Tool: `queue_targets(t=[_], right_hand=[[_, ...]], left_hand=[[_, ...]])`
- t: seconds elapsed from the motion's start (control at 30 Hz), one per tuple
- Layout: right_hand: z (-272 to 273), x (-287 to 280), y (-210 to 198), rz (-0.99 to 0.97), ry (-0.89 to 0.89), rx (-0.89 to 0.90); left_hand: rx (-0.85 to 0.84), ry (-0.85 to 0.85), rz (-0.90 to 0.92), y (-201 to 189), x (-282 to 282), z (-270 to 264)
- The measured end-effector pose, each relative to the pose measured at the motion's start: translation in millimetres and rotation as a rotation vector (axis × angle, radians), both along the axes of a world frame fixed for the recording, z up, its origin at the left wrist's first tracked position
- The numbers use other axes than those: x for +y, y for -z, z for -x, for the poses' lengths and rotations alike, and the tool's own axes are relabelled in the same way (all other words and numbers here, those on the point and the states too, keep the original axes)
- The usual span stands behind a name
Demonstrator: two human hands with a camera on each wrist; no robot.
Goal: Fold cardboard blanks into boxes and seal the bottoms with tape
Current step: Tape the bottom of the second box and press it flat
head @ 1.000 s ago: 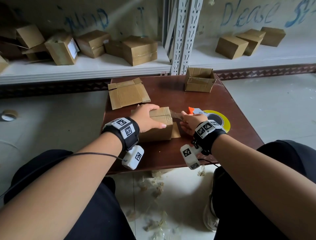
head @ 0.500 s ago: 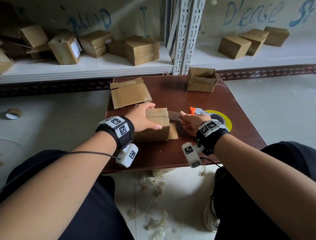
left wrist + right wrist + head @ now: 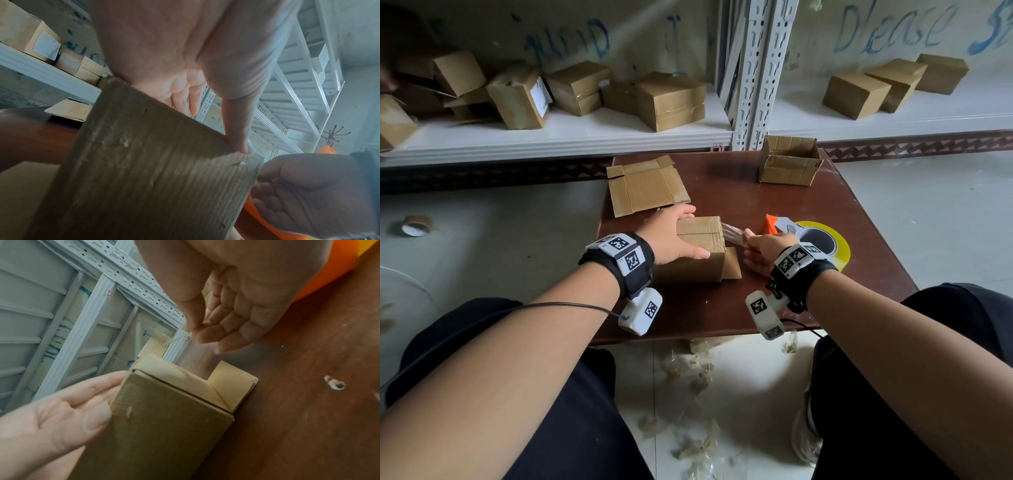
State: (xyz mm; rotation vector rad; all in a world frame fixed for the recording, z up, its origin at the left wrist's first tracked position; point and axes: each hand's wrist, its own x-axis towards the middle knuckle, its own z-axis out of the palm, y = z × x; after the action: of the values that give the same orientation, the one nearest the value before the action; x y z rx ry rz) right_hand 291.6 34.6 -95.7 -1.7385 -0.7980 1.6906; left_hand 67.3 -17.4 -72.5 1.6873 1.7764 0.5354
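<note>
The left hand (image 3: 671, 236) lies flat on a box (image 3: 698, 250) on the table (image 3: 825, 212), fingers straight, thumb at its near edge. Just right, the right hand (image 3: 763, 250) pinches clear tape (image 3: 732, 233) stretched from the box top. A tape dispenser (image 3: 808, 236) sits beside it.

Both forearms reach forward, wrists banded. The left hand (image 3: 669, 236) lies palm-down with fingers spread over the box (image 3: 700, 251), thumb on its near face. The right hand (image 3: 762, 248), just right, pinches the clear tape (image 3: 732, 233) between thumb and fingertips.
</note>
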Motion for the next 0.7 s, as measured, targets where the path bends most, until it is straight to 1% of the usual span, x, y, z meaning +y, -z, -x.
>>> queue_targets(t=[0.1,0.17,0.3,0.33,0.4,0.47,0.6,0.7], right_hand=[[8.1,0.1,3.1,-0.014,-0.031,-0.03],[10.2,1.5,12.9,-0.032,-0.029,-0.065],[16.2,-6.0,30.4,-0.126,-0.092,-0.122],[20.5,-8.5,31.9,-0.113,-0.094,-0.096],[28.4,-13.1,28.1,-0.021,-0.099,0.003],[32.9,-12.4,25.4,0.031,-0.071,0.046],[36.7,-12.5,24.9,0.063,-0.023,-0.008],[42.0,-11.9,31.9,-0.002,-0.007,-0.134]], left_hand=[[0.003,-0.001,-0.018,1.4,2.3,0.2],[0.004,0.001,-0.009,2.4,2.9,0.4],[0.01,0.008,-0.008,5.6,3.3,1.2],[0.01,0.009,-0.009,6.1,3.0,1.6],[0.013,0.006,-0.011,6.4,3.3,1.2],[0.014,0.007,-0.011,6.6,4.3,0.6],[0.002,-0.001,-0.014,7.4,6.0,-0.1],[-0.004,-0.006,-0.017,7.1,4.7,-1.5]])
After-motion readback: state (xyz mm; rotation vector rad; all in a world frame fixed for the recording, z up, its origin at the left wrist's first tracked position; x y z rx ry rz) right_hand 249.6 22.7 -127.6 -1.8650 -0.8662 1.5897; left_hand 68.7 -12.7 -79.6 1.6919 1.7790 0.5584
